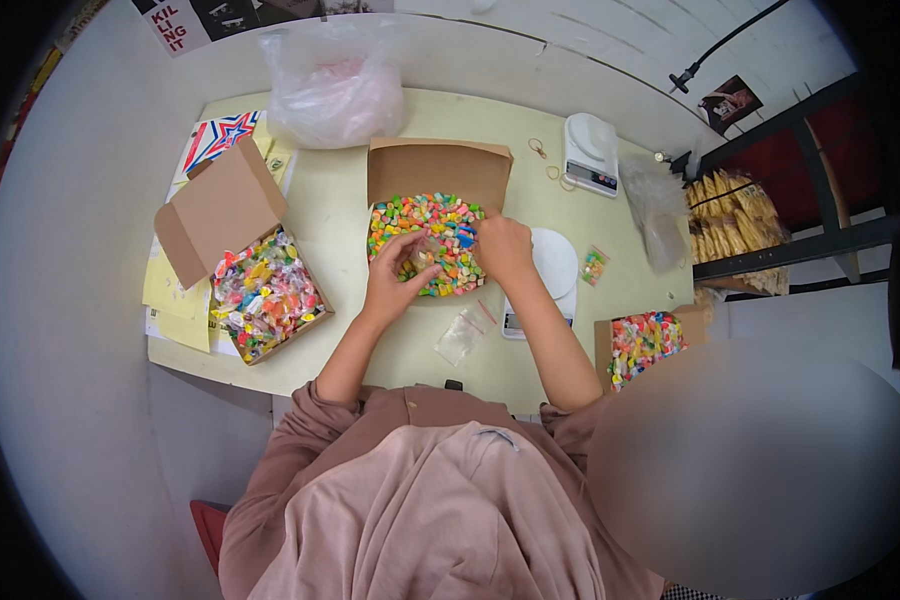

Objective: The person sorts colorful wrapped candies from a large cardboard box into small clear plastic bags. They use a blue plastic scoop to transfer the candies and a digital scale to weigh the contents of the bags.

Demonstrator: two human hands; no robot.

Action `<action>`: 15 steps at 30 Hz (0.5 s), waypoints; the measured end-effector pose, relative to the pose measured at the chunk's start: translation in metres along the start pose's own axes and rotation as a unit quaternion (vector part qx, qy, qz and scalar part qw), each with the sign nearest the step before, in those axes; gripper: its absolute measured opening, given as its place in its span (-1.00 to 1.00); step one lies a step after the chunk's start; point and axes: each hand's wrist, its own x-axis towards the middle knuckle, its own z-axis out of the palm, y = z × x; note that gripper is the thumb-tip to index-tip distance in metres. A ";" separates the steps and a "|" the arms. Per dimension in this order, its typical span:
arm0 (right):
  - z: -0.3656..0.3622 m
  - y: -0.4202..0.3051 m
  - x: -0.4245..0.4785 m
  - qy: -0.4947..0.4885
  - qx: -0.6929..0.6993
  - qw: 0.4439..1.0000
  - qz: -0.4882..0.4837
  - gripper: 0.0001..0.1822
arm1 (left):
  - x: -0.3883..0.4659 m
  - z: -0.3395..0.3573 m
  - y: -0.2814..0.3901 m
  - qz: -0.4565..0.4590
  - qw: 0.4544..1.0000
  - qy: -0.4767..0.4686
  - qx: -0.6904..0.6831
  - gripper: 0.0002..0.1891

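Directly before me an open cardboard box (439, 169) holds many small colourful cut candies (405, 214). Over its front left part, my left hand (391, 279) holds a small clear plastic bag (425, 256) between thumb and fingers. My right hand (505, 246) is curled at the box's right side, gripping what looks like a blue plastic scoop (466, 238) among the candies; its handle is hidden by the fist. Below the box lies a flat clear zip bag (461, 334) with a red stripe. A white kitchen scale (555, 262) stands partly under my right forearm.
At left is an open box of wrapped candies (266, 296) on yellow papers (172, 296). A large plastic bag (337, 94) stands behind. On the right are a second scale (591, 154), rubber bands (553, 172), a filled small bag (593, 265) and another candy box (602, 352).
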 end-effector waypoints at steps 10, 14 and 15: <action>-0.016 0.002 -0.018 0.017 0.138 0.990 0.018 -0.82 | -0.001 0.000 0.005 0.002 0.998 -0.019 0.060 -0.43; -0.028 0.005 -0.022 0.027 0.235 0.971 0.027 -0.68 | 0.002 0.000 0.006 0.005 0.997 -0.029 0.069 -0.43; -0.035 0.004 -0.023 0.031 0.259 0.965 0.031 -0.64 | 0.002 0.000 0.006 0.004 0.997 -0.032 0.069 -0.44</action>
